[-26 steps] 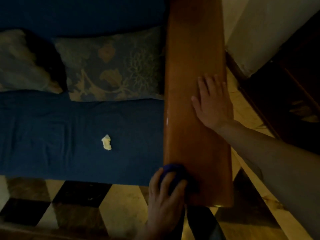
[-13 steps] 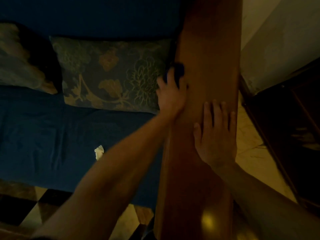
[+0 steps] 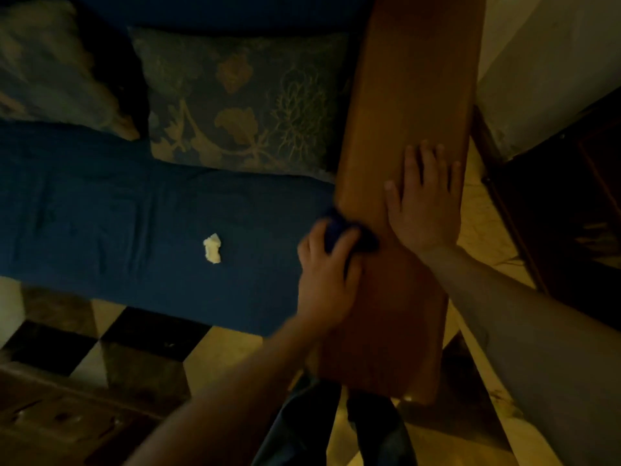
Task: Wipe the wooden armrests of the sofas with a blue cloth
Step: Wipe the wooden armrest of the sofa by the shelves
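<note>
- The left hand (image 3: 327, 267) grips the cloth (image 3: 339, 230), a dark blue wad bunched under its curled fingers, and presses it on the armrest's (image 3: 413, 105) inner edge, about midway along the plank.
- The right hand (image 3: 423, 203) lies flat on the same armrest, fingers straight and a little spread, thumb out toward the cloth. It holds nothing and looks to be bracing.
- The two hands are just beside each other; I cannot tell whether the cloth touches the right thumb.
- The armrest's long axis runs away from the person, from the near end by their legs up toward the sofa back. The cloth's fingers point the same way, so I judge the next stroke goes lengthwise, either way along that edge.
- The left hand is the one on the cloth; the right covers the outer half of the wood and would have to lift for that strip to be wiped.
- Counted: one armrest in view, one cloth, two hands, two cushions (image 3: 245, 99) on the sofa seat (image 3: 100, 213), and one crumpled pale scrap (image 3: 212, 248) on the seat, well apart from the hands.
- The light is dim, so I cannot tell which wood is already clean.
</note>
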Action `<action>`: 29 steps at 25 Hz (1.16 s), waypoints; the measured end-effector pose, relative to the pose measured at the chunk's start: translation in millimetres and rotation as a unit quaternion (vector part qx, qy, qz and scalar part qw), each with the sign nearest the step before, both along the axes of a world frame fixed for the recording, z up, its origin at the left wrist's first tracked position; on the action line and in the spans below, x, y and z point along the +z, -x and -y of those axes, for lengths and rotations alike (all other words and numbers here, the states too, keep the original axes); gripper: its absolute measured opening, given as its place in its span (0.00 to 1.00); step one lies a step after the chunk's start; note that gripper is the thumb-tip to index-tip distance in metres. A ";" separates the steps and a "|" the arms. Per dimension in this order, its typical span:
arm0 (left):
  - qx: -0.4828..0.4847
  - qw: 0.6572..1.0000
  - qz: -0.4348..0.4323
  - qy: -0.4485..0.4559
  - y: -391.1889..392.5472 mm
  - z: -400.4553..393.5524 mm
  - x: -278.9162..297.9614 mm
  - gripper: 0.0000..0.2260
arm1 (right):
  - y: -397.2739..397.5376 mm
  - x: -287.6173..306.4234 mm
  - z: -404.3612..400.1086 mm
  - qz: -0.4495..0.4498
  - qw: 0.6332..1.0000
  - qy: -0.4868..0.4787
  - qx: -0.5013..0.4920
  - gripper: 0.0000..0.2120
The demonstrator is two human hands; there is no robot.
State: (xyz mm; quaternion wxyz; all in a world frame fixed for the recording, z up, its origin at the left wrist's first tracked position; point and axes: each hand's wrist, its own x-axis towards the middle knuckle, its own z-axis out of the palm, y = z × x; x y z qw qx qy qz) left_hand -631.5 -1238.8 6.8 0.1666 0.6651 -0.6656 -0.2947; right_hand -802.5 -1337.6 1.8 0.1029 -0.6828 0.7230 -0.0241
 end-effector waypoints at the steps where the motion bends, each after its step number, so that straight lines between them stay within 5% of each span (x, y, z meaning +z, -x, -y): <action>1: -0.005 1.000 0.006 -0.017 -10.8 -55.5 6.5 0.18 | 1.8 4.2 -8.7 0.013 1.000 -0.021 0.019 0.30; 4: 0.022 0.997 0.021 -0.077 -29.0 -168.1 13.6 0.17 | 1.1 19.2 -76.2 0.030 0.992 -0.081 0.087 0.30; 9: 0.066 0.986 0.056 -0.142 -21.7 -176.9 35.9 0.19 | 5.4 48.1 -189.2 0.030 0.978 -0.161 0.128 0.30; 14: -0.132 0.977 0.167 -0.017 9.5 -149.8 54.9 0.20 | 15.4 67.3 -199.6 0.130 0.974 -0.158 0.099 0.23; 17: -0.303 0.922 0.236 -0.055 31.8 -118.3 52.6 0.26 | 19.8 72.3 -204.0 0.201 0.969 -0.138 0.042 0.23; 19: -0.337 0.917 0.200 -0.069 22.2 -112.0 50.3 0.29 | 20.2 69.2 -210.5 0.227 0.960 -0.158 0.033 0.25; 22: -0.222 0.970 0.097 -0.034 -5.9 -110.3 53.2 0.32 | 16.7 64.9 -213.6 0.309 0.934 -0.179 -0.004 0.30; 25: -0.147 0.972 0.109 -0.150 -14.9 -104.7 57.8 0.35 | 8.4 63.4 -211.4 0.309 0.927 -0.210 -0.041 0.34; 29: -0.105 0.979 0.029 -0.169 -0.9 -110.7 61.4 0.26 | -11.8 69.8 -223.4 0.301 0.930 -0.179 -0.115 0.21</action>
